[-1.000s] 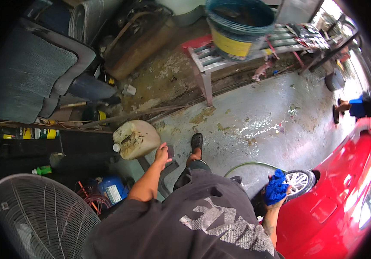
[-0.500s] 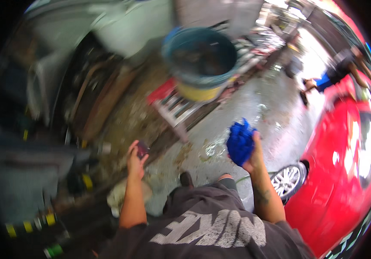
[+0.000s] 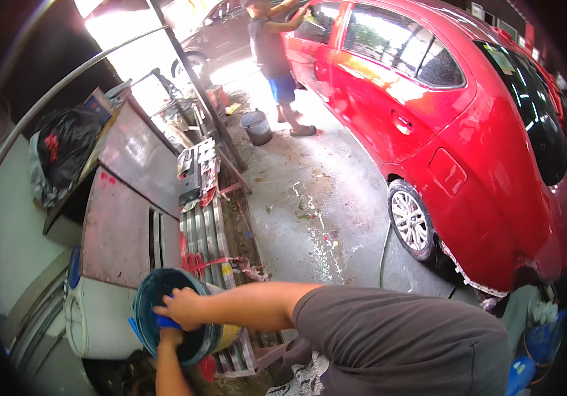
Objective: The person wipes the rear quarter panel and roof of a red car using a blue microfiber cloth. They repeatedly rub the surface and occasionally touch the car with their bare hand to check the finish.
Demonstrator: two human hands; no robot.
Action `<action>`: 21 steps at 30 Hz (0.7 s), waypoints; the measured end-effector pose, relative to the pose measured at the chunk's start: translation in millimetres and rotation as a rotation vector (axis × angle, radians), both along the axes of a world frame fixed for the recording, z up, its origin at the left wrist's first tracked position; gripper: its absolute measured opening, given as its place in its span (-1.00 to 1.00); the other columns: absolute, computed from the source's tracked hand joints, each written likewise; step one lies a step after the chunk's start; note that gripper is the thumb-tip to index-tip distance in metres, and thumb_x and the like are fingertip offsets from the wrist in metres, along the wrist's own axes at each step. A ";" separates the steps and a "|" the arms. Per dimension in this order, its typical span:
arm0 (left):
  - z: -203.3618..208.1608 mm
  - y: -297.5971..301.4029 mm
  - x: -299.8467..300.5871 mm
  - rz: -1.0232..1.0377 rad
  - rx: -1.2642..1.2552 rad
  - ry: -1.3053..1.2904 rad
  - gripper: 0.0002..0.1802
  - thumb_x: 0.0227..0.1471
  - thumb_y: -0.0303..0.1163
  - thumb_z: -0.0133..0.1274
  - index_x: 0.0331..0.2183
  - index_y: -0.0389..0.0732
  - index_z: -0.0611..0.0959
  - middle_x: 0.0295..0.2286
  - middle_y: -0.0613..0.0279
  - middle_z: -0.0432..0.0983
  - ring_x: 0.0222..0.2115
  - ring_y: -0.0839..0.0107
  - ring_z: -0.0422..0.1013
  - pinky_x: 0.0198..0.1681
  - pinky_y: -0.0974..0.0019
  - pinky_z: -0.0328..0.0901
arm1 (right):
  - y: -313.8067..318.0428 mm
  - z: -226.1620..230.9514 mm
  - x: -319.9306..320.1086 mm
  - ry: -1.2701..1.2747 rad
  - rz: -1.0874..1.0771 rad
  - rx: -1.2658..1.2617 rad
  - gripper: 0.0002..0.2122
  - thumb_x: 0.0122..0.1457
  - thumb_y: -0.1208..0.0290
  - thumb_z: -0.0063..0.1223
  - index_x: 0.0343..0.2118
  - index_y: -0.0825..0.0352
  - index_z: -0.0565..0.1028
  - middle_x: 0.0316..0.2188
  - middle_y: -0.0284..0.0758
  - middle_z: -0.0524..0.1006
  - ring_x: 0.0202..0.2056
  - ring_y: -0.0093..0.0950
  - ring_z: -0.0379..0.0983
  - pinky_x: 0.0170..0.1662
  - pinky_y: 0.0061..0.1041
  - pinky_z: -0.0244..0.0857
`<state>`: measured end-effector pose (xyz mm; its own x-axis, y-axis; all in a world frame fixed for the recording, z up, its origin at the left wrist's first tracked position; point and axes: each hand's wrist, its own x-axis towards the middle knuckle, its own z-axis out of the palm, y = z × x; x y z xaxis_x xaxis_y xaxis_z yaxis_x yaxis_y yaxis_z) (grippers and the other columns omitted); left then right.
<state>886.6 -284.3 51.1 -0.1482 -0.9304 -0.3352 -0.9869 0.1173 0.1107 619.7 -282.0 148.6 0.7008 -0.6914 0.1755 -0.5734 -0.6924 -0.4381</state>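
Over a dark teal bucket [image 3: 196, 344] at the lower left, both my hands are together at its mouth. A bunched blue cloth [image 3: 166, 322] shows in small part between them. My right hand [image 3: 186, 309] reaches across from the right, its fingers closed on the cloth from above. Just below it, my left hand [image 3: 170, 336] is closed against the same cloth, its fingers mostly hidden. The dark reddish piece that my left hand held earlier is not visible. The bucket rests on a slatted metal bench [image 3: 212, 231].
A red car [image 3: 422, 125] stands along the right, with a hose [image 3: 385, 254] by its rear wheel [image 3: 410, 219]. Another person [image 3: 272, 59] reaches to the car's front window, near a grey bucket [image 3: 256, 127]. Metal cabinets [image 3: 122, 224] line the left.
My view has swung, and both hands have come together at the bucket. The blue cloth went from my right hand alone to between both hands. The other person now stands upright.
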 end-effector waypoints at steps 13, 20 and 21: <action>-26.7 -29.6 -19.9 -0.264 0.414 -0.264 -0.41 0.27 -0.26 -0.05 0.29 -0.15 0.57 0.22 -0.19 0.53 0.27 -0.09 0.44 0.32 -0.02 0.32 | -51.8 -87.3 66.1 0.650 0.174 0.240 -0.55 0.12 0.18 0.33 0.12 0.03 0.69 0.22 -0.27 0.63 0.21 -0.26 0.57 0.18 -0.09 0.45; -32.5 -36.0 -25.5 -0.390 0.410 -0.266 -0.39 0.26 -0.32 -0.06 0.30 -0.22 0.55 0.25 -0.22 0.48 0.30 -0.09 0.39 0.37 0.00 0.26 | -37.4 -89.4 74.1 0.639 0.159 0.260 -0.57 0.05 0.29 0.32 0.05 0.07 0.71 0.08 -0.25 0.70 0.10 -0.19 0.65 0.08 -0.14 0.52; -31.6 -38.7 -26.7 -0.401 0.396 -0.263 -0.39 0.26 -0.33 -0.06 0.30 -0.23 0.54 0.25 -0.22 0.48 0.30 -0.09 0.39 0.38 0.00 0.25 | -38.9 -84.2 67.9 0.615 0.129 0.241 -0.57 0.04 0.30 0.32 0.05 0.07 0.71 0.06 -0.25 0.71 0.08 -0.19 0.66 0.06 -0.14 0.53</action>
